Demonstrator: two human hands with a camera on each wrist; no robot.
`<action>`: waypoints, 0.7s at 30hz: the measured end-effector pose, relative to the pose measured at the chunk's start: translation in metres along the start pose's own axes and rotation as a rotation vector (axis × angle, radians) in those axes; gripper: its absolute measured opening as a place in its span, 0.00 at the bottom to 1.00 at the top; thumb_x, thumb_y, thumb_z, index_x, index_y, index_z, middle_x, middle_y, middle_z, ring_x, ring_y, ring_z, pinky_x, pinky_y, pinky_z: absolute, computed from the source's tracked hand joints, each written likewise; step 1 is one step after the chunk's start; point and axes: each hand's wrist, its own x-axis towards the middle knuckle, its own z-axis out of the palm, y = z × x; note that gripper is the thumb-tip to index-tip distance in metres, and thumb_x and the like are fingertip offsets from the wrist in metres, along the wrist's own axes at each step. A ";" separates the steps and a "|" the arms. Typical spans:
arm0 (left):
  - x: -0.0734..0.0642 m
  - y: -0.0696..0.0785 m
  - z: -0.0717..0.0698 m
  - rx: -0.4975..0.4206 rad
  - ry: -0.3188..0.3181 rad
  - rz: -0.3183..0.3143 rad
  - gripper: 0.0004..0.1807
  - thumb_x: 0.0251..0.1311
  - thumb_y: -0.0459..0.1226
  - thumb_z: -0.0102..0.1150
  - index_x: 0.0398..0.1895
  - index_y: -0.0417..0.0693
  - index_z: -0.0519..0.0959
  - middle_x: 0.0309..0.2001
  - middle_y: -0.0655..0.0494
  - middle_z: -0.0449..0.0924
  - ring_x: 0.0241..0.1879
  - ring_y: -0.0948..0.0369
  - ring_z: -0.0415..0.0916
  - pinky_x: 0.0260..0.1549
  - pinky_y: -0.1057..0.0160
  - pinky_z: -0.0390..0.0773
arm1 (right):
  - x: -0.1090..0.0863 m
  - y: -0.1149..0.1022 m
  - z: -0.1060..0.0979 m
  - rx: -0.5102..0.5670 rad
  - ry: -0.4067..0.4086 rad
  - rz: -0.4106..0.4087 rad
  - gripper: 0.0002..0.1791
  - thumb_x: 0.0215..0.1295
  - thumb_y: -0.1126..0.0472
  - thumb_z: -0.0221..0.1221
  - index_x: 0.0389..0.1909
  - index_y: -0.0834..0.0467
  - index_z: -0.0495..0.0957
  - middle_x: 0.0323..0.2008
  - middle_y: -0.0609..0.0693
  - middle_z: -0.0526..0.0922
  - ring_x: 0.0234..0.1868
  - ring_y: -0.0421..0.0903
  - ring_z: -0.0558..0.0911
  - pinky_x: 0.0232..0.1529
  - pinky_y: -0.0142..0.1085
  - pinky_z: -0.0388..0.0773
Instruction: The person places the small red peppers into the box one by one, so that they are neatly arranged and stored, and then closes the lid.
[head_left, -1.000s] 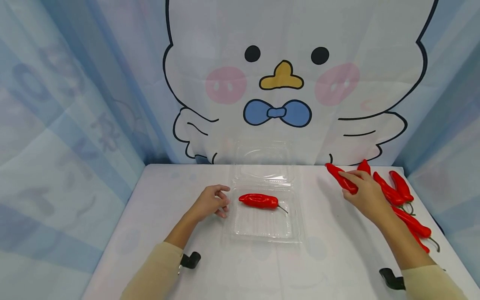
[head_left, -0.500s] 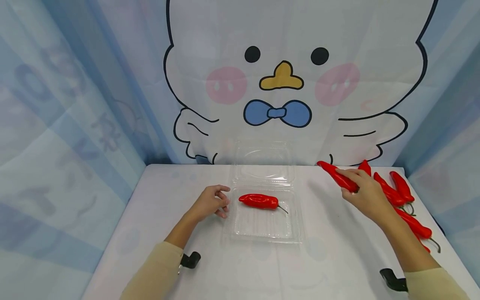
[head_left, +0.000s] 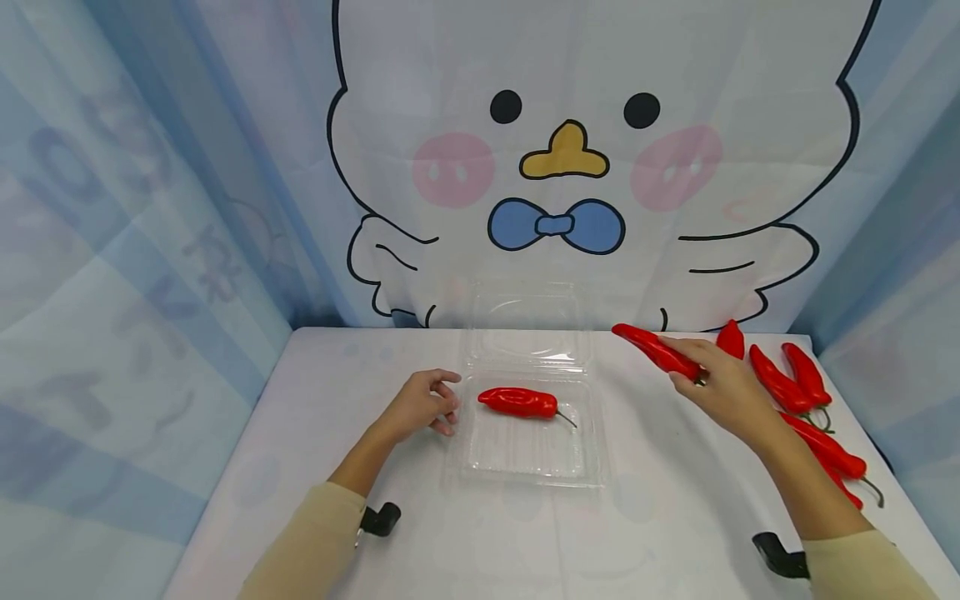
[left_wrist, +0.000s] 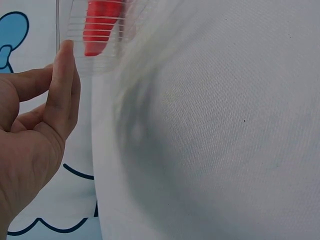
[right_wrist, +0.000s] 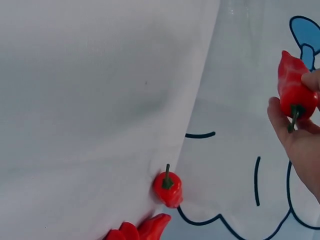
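Note:
My right hand (head_left: 723,387) grips a red chili pepper (head_left: 654,350) above the right part of the table, its tip pointing left and away. In the right wrist view the held pepper's green stem (right_wrist: 294,117) faces the camera. A clear plastic clamshell box (head_left: 525,475) lies with its lid (head_left: 525,321) raised at the table's middle. One red pepper (head_left: 519,402) lies crosswise inside, its stem to the right. My left hand (head_left: 426,406) is at the box's left side, fingers loosely bent, holding nothing; one fingertip (left_wrist: 66,47) is right at the box wall in the left wrist view.
Several more red peppers (head_left: 828,450) lie along the table's right edge, some under my right forearm. A curtain (head_left: 562,275) with a cartoon figure stands behind the white table (head_left: 337,358), and more curtain (head_left: 135,333) hangs at the left.
My right hand has moved left with the pepper, away from the other peppers and toward the box. The left hand and the box have stayed in place.

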 end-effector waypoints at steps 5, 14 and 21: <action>0.000 0.001 0.000 0.005 0.002 -0.006 0.27 0.66 0.24 0.61 0.69 0.38 0.73 0.40 0.44 0.77 0.29 0.58 0.84 0.27 0.59 0.90 | 0.004 -0.002 0.002 0.040 0.009 -0.058 0.38 0.59 0.64 0.73 0.72 0.59 0.72 0.61 0.66 0.79 0.51 0.62 0.78 0.40 0.58 0.89; 0.001 0.001 0.002 0.004 0.000 -0.005 0.27 0.66 0.24 0.61 0.69 0.38 0.73 0.40 0.44 0.77 0.29 0.57 0.84 0.27 0.58 0.90 | 0.007 -0.013 0.004 0.059 -0.023 -0.083 0.36 0.60 0.63 0.73 0.70 0.58 0.74 0.60 0.65 0.81 0.50 0.58 0.80 0.39 0.51 0.91; -0.001 0.002 0.002 0.008 0.004 -0.005 0.26 0.67 0.24 0.60 0.69 0.38 0.73 0.41 0.44 0.77 0.30 0.57 0.84 0.27 0.58 0.90 | 0.012 -0.025 0.010 0.088 -0.127 -0.069 0.35 0.63 0.64 0.70 0.71 0.59 0.73 0.61 0.65 0.81 0.53 0.61 0.82 0.48 0.56 0.88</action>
